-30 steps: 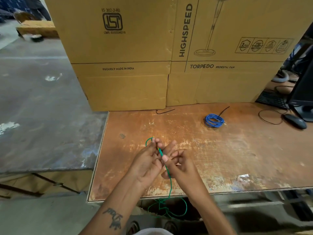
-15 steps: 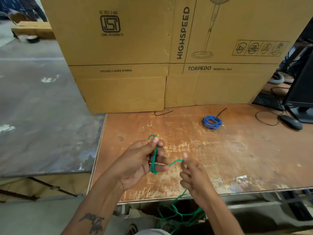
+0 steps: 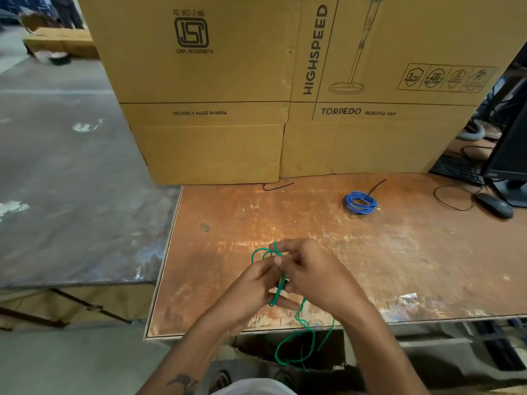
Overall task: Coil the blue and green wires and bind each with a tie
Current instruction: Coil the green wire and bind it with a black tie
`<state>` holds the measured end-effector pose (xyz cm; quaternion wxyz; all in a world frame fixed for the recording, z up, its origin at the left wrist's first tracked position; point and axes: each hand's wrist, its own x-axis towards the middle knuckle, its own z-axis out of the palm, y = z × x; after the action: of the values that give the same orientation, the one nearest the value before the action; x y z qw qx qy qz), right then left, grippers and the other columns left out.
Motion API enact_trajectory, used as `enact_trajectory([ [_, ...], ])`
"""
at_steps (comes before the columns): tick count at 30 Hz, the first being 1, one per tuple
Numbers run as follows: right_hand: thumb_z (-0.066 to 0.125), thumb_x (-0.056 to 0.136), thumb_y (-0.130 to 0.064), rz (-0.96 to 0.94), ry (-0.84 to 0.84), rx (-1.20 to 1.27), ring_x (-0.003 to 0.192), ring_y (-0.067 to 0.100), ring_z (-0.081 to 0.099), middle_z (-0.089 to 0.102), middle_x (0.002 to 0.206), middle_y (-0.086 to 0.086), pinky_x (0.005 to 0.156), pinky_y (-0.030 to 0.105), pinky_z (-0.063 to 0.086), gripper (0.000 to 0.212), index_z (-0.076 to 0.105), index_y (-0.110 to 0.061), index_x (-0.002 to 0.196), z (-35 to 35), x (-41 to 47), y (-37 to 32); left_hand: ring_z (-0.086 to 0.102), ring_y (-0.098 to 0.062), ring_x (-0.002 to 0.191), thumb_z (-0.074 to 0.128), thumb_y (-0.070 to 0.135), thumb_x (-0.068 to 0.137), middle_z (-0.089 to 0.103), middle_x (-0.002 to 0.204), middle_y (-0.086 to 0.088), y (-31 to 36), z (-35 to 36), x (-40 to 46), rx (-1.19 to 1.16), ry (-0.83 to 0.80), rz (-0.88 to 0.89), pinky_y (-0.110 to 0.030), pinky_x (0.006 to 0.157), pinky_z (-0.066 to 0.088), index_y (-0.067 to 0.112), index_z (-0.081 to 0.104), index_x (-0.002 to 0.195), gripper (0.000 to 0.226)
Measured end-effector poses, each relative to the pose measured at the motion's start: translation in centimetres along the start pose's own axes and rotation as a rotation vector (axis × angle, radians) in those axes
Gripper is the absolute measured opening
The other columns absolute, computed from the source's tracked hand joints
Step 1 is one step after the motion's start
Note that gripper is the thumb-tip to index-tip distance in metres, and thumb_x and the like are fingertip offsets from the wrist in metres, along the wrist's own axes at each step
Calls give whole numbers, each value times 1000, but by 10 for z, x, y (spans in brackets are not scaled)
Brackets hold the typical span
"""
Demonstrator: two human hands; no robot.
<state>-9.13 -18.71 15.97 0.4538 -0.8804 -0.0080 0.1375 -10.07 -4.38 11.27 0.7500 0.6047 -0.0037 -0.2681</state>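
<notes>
head view: a person's left hand (image 3: 251,286) and right hand (image 3: 316,276) meet above the near part of a worn wooden table (image 3: 413,252), both working the green wire (image 3: 278,289). the left hand's fingers are curled around a few loops of the wire, which run down its palm side between the two hands, while small loops stand up over the fingertips at the far side. the right hand's thumb and fingers pinch the wire at the top of those loops, just beside the left fingertips. the loose remainder of the green wire trails off the near table edge and hangs in tangled curves below it, between the forearms. the blue wire (image 3: 360,203) lies well apart from the hands as a round coil on the far right part of the table, with a black tie (image 3: 376,186) sticking out from it toward the cardboard boxes (image 3: 228,81) stacked along the far edge. a second black tie (image 3: 278,186) lies flat on the table close against the boxes. a computer mouse (image 3: 494,205), a keyboard (image 3: 456,169) and a monitor base sit at the right end.
</notes>
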Motion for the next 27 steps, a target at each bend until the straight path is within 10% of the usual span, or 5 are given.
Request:
enact_trajectory([
  [10, 95, 76, -24, -34, 503, 257, 65, 18, 75, 68, 83, 0, 66, 49, 63, 53, 49, -33, 99, 41, -17, 26, 75, -14, 71, 41, 16, 110, 74, 116, -12, 4, 14, 2, -780, 169, -104, -18, 43, 41, 15, 58, 95, 23],
  [18, 84, 86, -47, 33, 266, 101, 54, 7, 69, 73, 67, -11, 58, 33, 60, 21, 76, -28, 85, 29, -17, 33, 65, -29, 119, 38, 24, 109, 63, 138, -20, 9, 6, -4, -728, 2, -148, -36, 86, 47, 6, 73, 103, 41],
  [23, 77, 92, -42, -45, 451, -31, 74, 7, 68, 76, 81, -13, 70, 35, 53, 13, 77, -30, 88, 42, -12, 42, 65, -27, 120, 44, 27, 108, 65, 133, -23, -3, 13, 3, -545, 132, -31, -27, 99, 55, -6, 62, 126, 42],
  [27, 64, 102, -27, -92, 377, -116, 102, 21, 69, 75, 109, -2, 84, 38, 53, 19, 68, -22, 120, 53, -3, 45, 67, -20, 91, 56, 29, 101, 68, 105, -23, -2, 13, 10, -345, 189, 12, -23, 78, 56, -10, 64, 113, 41],
])
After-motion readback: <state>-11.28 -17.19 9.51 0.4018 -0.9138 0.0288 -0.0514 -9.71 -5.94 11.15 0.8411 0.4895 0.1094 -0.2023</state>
